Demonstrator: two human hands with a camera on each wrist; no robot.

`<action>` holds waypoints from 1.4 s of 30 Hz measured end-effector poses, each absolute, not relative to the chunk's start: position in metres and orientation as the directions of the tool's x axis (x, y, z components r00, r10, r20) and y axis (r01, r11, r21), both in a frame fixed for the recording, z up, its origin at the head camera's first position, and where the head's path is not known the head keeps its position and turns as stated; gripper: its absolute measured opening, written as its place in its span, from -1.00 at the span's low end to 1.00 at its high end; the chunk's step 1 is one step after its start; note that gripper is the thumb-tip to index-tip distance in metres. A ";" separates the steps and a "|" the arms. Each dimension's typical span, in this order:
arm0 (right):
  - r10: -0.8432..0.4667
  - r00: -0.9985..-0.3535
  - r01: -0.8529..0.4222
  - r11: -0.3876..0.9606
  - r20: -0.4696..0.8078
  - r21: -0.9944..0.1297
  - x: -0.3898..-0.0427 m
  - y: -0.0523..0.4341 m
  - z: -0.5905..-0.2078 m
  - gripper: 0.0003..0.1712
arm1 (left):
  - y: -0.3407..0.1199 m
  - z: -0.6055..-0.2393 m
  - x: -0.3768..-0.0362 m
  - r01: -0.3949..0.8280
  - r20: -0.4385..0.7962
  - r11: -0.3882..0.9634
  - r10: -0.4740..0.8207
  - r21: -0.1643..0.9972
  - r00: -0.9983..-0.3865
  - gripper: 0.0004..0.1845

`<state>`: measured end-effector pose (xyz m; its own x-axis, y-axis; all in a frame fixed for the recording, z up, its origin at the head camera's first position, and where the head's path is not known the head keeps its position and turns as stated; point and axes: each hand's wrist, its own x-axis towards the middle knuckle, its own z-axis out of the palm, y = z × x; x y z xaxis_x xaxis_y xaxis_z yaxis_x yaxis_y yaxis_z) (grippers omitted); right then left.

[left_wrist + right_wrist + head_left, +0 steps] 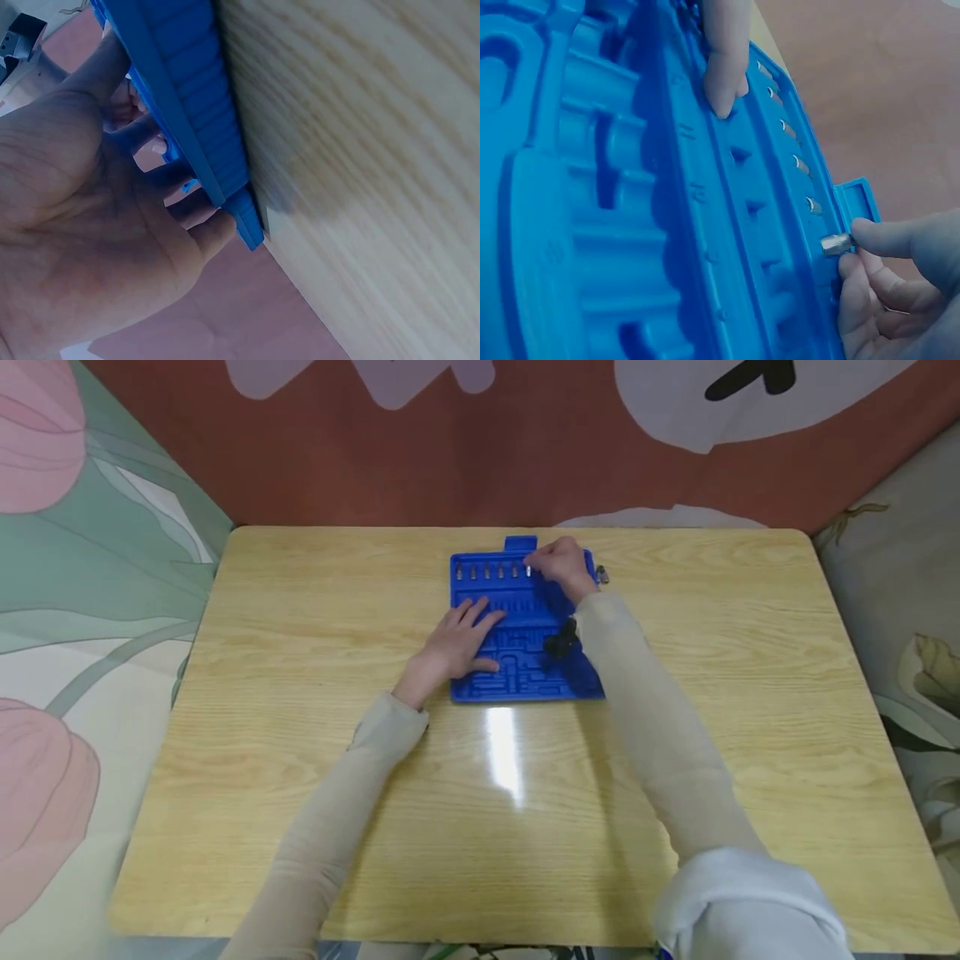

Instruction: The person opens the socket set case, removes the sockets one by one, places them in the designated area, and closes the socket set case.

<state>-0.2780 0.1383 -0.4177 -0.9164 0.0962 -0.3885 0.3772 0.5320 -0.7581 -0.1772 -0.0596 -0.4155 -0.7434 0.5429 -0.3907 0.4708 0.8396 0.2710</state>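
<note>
Blue tray (517, 681) flat on the counter (300, 610), toward its far middle, moulded slots facing up. Row of small metal bits (487, 572) seated upright along the tray's far edge — five in the right wrist view, receding toward a blue tab (855, 196).

Left hand (457, 643) palm-down on the tray's near-left part, fingers straight and spread, pressing; no object clasped. From the left wrist view, fingers (150, 142) lying across the tray face, with the tray's edge against the wood.

Right hand (558, 564) at the tray's far edge, thumb and forefinger pinching one bit (835, 244) at the next slot of the row, just beside the tab.

Black part (561, 642) on the tray's right side, beside the right sleeve. Small metal piece (602, 575) on the counter just off the tray's far-right corner.
</note>
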 end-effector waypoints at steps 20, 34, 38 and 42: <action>0.077 -0.880 0.445 0.481 -0.469 -0.755 -0.283 0.139 -0.408 -0.55 | -0.063 -0.406 -0.177 0.446 -0.407 0.855 0.519 0.265 -0.752 -0.08; 0.042 -0.914 0.389 0.376 -0.404 -0.841 -0.278 0.153 -0.416 -0.53 | -0.064 -0.411 -0.173 0.478 -0.391 0.837 0.548 0.268 -0.740 -0.10; -0.006 -0.925 0.368 0.237 -0.381 -0.899 -0.272 0.172 -0.403 -0.52 | -0.063 -0.414 -0.171 0.475 -0.393 0.837 0.547 0.272 -0.739 -0.12; 0.006 -0.927 0.372 0.138 -0.375 -0.918 -0.267 0.207 -0.391 -0.57 | -0.065 -0.414 -0.172 0.483 -0.401 0.837 0.547 0.256 -0.735 -0.12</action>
<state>-0.2667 0.2068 -0.3912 -0.9269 0.0059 -0.3751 0.3723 0.1383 -0.9177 -0.1716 -0.0648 -0.4145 -0.7350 0.5467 -0.4012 0.4830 0.8373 0.2561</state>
